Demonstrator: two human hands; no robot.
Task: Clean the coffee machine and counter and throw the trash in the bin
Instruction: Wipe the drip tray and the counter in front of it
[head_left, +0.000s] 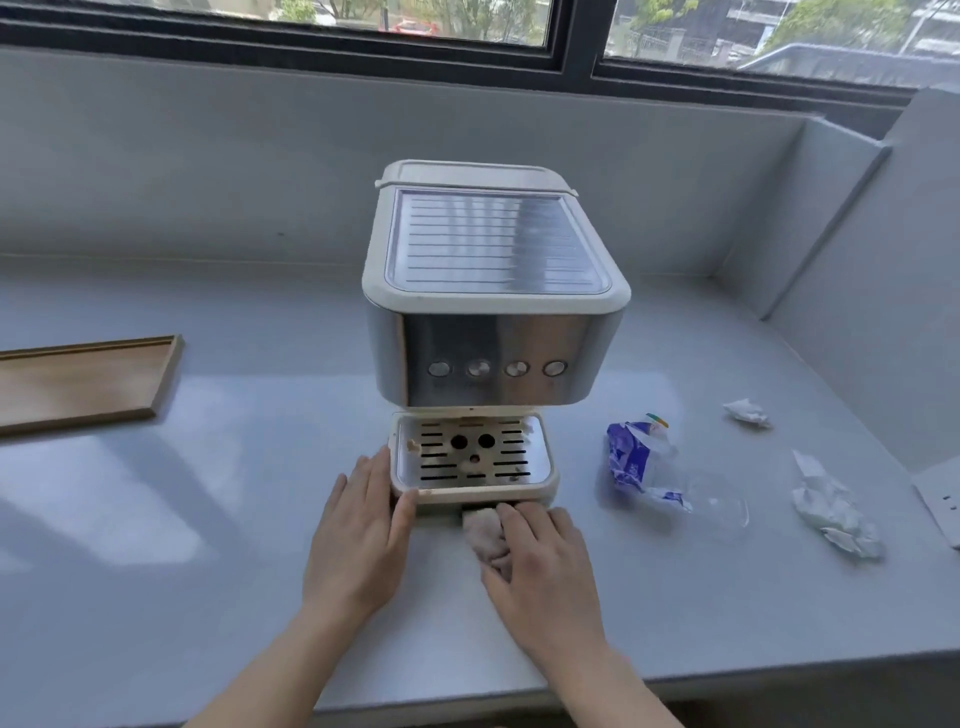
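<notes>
wooden tray (78, 382), window (467, 21), wall socket (943, 506)

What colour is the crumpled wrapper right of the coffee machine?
Blue and white, partly clear plastic wrapper; head view.

left hand (358, 525): palm down, fingers together and extended, thumb spread | right hand (540, 561): palm down, fingers flat, pressing | both forearms bare, converging forward

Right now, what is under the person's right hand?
A crumpled pinkish cloth lies under the right hand, pressed to the counter at the drip tray's front edge. Its far end shows; the hand covers the rest.
</notes>
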